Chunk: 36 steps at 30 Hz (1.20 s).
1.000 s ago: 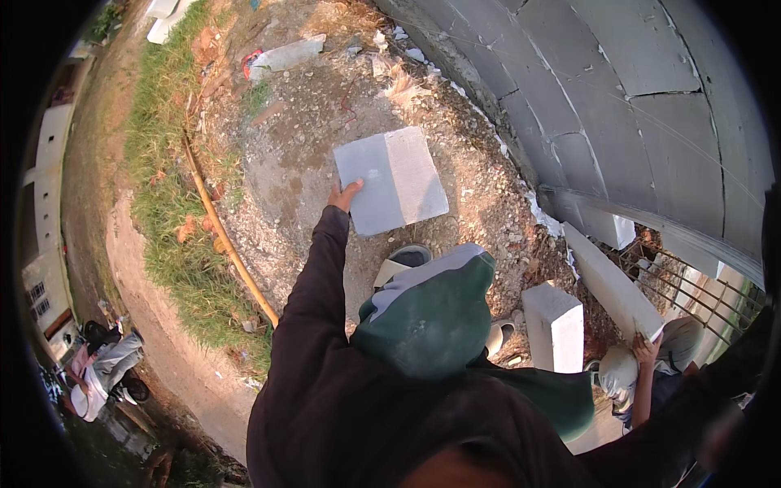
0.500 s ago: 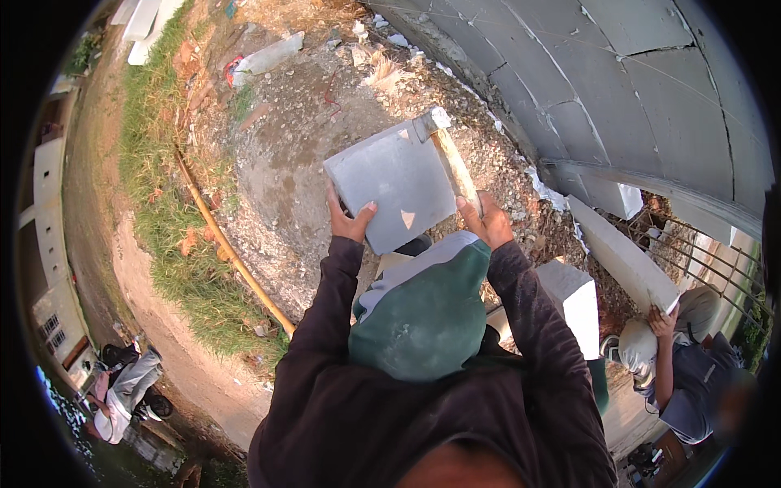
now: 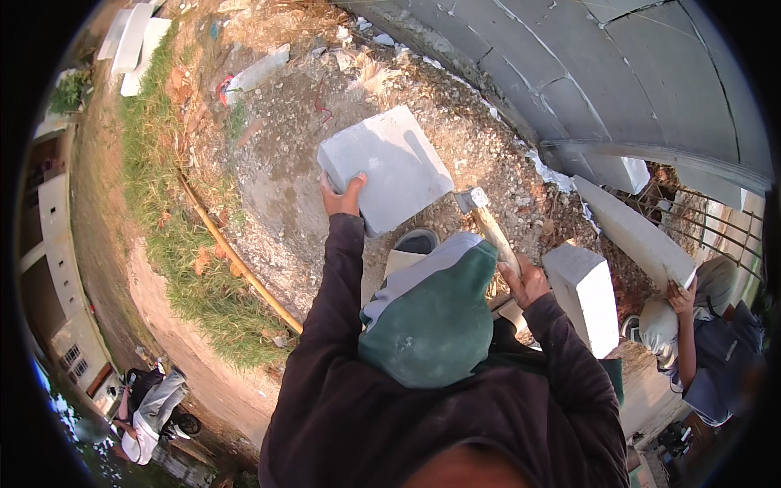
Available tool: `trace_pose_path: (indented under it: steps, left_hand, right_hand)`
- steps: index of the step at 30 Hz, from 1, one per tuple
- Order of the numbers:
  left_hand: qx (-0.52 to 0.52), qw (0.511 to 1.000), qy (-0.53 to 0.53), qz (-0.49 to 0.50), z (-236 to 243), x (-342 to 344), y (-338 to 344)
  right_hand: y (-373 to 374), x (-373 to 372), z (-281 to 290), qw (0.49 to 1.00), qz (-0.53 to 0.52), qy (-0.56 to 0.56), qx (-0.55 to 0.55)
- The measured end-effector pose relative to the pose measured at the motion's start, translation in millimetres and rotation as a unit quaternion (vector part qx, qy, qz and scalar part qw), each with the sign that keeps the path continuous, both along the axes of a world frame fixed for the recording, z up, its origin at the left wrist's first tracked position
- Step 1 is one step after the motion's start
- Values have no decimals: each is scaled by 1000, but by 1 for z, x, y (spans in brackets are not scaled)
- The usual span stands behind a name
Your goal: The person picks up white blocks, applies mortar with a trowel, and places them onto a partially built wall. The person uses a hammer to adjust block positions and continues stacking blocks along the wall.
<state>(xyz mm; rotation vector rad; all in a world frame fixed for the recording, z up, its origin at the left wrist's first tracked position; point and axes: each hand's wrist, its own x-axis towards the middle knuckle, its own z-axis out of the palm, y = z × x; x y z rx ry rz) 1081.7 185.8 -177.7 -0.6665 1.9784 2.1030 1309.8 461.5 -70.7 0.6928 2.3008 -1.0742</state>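
Observation:
My left hand (image 3: 344,193) is closed on the left edge of a pale grey block (image 3: 386,175), thumb on its broad face. The block is held tilted above the rubble. In my right hand (image 3: 527,282) is a hatchet (image 3: 495,230), gripped low on its wooden handle. Its short metal head, beside the whitish handle end, is just off the block's lower right corner, apart from it. A shadow falls across the block's upper right part.
A grey panel wall (image 3: 569,81) stands at upper right. Another block (image 3: 584,293) stands right of my arm. At far right a co-worker's hand (image 3: 682,298) holds a long slab (image 3: 634,232). A yellow pole (image 3: 236,256) edges the grass. Someone sits by a motorbike at lower left.
The hatchet has swung down and right, away from the block's upper right corner, with my right hand. The block stays in my left hand, slightly shifted and turned.

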Motion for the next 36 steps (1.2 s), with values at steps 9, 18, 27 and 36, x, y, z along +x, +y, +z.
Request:
trace_pose_path:
  steps: [9, 18, 27, 36]
  left_hand:
    - [-224, 934, 192, -200, 22, -19, -13]
    - [-188, 937, 145, -255, -16, 1, -69]
    - [-260, 912, 90, -303, 26, -30, -85]
    - [-480, 749, 104, -445, 68, -41, -65]
  right_hand:
    - [-14, -94, -3, 982, -120, 120, -88]
    - [-31, -136, 6, 994, 9, 112, 4]
    - [-33, -131, 23, 994, 65, 73, 39]
    - [-43, -148, 70, 969, 80, 232, -13]
